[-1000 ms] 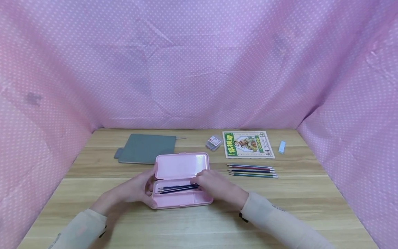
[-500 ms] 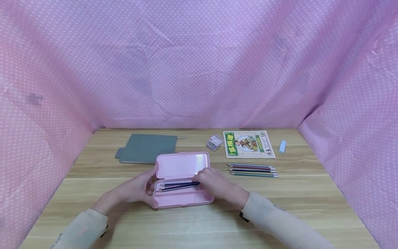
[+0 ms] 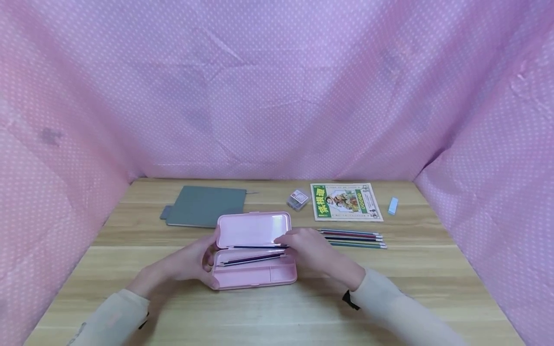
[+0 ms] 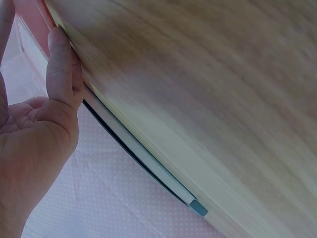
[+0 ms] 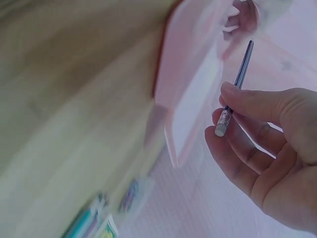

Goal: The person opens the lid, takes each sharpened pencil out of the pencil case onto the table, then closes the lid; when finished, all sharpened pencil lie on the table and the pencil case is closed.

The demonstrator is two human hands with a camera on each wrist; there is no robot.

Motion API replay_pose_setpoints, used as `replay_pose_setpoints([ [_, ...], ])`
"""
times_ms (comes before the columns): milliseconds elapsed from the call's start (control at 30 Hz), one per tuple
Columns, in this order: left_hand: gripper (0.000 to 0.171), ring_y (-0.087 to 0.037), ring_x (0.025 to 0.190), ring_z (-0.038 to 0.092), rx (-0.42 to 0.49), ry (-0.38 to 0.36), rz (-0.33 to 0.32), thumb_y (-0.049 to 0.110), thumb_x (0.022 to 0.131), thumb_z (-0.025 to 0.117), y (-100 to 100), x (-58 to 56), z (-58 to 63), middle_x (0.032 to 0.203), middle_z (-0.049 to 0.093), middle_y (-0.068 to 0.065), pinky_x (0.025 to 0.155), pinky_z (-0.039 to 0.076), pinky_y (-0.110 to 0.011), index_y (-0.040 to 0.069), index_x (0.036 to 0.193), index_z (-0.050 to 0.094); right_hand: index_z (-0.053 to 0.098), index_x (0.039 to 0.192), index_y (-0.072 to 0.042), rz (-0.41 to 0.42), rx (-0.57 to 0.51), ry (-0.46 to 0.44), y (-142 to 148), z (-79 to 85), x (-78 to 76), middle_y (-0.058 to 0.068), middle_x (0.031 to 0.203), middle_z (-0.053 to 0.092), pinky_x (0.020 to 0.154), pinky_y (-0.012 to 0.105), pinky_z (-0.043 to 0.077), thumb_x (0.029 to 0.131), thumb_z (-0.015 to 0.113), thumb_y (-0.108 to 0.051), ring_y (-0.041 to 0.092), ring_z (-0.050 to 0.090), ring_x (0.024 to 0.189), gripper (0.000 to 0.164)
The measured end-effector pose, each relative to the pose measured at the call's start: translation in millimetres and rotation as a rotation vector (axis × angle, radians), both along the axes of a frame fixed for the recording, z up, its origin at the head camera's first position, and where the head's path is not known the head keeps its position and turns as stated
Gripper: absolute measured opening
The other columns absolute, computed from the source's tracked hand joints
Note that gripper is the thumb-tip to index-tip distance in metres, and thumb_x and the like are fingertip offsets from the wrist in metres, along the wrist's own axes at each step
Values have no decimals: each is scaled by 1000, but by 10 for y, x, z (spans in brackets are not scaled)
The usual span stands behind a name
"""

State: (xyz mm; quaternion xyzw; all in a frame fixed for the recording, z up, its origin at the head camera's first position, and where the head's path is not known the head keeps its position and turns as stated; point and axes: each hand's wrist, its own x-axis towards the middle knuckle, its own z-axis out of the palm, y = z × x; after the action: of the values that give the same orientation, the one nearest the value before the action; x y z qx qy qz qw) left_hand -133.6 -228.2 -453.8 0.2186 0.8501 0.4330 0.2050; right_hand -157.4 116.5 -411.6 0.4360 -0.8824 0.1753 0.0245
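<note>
A pink pencil case [image 3: 242, 277] lies with its lid [image 3: 248, 229] raised in the head view. My left hand [image 3: 190, 262] holds its left side, thumb at the front corner and fingers toward the back. In the left wrist view, the fingertips [image 4: 59, 64] touch the case's edge. Between thumb and fingers, my right hand [image 5: 262, 144] pinches a dark pencil [image 5: 242, 67] near its white eraser end. That pencil lies level above the case's back compartment, point to the left. Inside that compartment rest other dark pencils [image 3: 251, 260], their exact number unclear.
Right of the case lies a row of several pencils [image 3: 357, 239], partly hidden by my right hand. Behind are a grey-green notebook [image 3: 207, 204], a small clear box [image 3: 298, 199], an illustrated booklet [image 3: 346, 202] and a light blue eraser-like block [image 3: 393, 205].
My right hand has lifted one dark pencil out of the back compartment and moved slightly up and right with it. My left hand has stayed on the case.
</note>
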Motion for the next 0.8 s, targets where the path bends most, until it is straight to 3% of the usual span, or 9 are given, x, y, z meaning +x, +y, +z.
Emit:
replay_pose_setpoints([
  [200, 142, -26, 86, 53, 3, 0, -8, 24, 64, 99, -2, -14, -12, 114, 46, -15, 69, 50, -26, -2, 160, -2, 77, 113, -10, -20, -48, 44, 243, 146, -24, 2, 104, 75, 78, 31, 57, 83, 80, 1, 15, 71, 91, 32],
  [433, 141, -25, 87, 52, -1, -12, -1, 25, 65, 98, -22, -10, -34, 115, 45, -14, 68, 49, -26, 0, 161, -2, 76, 120, -14, -63, -130, -6, 634, 260, -31, -4, 98, 72, 67, 24, 52, 84, 79, 3, 6, 60, 78, 40],
  [567, 141, -25, 86, 51, 3, -14, 3, 25, 65, 98, -31, -6, -41, 115, 45, -14, 68, 49, -26, 1, 161, -2, 77, 116, -13, -83, -162, 4, 879, 248, -58, -5, 95, 71, 64, 24, 51, 82, 81, 4, 6, 58, 76, 39],
  [800, 142, -26, 87, 52, 12, -9, 0, 25, 64, 98, -19, -17, -27, 116, 44, -14, 69, 49, -26, 2, 161, -2, 80, 106, -12, -90, -160, 100, 1317, 158, -110, -4, 93, 73, 64, 28, 52, 74, 83, 10, 7, 63, 78, 39],
])
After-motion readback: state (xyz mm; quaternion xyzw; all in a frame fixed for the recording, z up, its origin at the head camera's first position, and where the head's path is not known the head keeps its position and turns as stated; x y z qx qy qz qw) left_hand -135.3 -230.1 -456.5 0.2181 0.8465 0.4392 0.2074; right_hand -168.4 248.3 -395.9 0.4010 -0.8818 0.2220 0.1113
